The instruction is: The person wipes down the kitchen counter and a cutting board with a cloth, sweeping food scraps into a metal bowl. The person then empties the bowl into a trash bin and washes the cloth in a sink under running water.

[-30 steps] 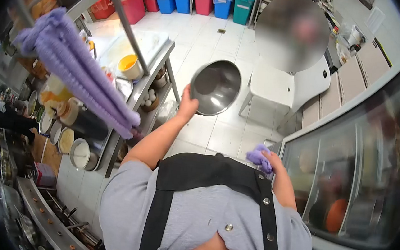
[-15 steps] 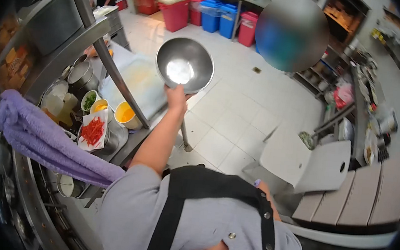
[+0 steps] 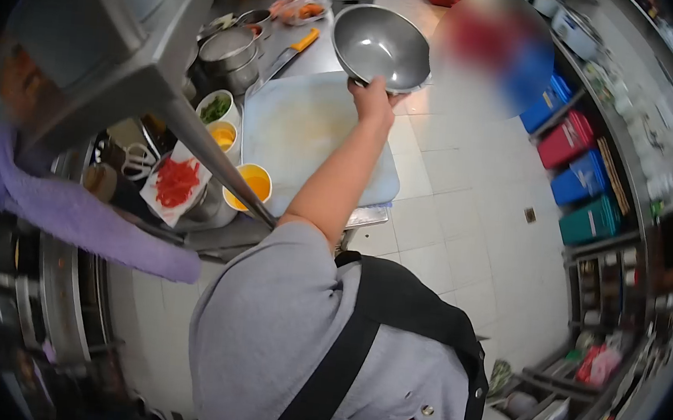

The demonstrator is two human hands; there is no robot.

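Note:
A steel mixing bowl point(image 3: 375, 41) is held by its near rim in my left hand point(image 3: 374, 101), with the arm stretched forward. No contents show in the bowl. It hangs just past the right edge of a pale cutting board point(image 3: 316, 168) on the steel table. A yellow-handled knife point(image 3: 290, 54) lies along the board's far left edge. Left of the board stand a cup of chopped greens point(image 3: 217, 107), a cup of yellow liquid point(image 3: 250, 186) and red strips on white paper point(image 3: 176, 182). My right hand is out of view.
A steel shelf post point(image 3: 213, 155) rises at the table's near side. A purple towel point(image 3: 87, 224) hangs at the left. Steel pots point(image 3: 230, 57) stand behind the cups. Colored bins point(image 3: 579, 179) line the right, beyond the tiled floor point(image 3: 448, 212).
The view has turned left toward the table. My left hand has carried the bowl from above the floor to beside the board. My right hand, earlier holding a purple cloth, has left the view.

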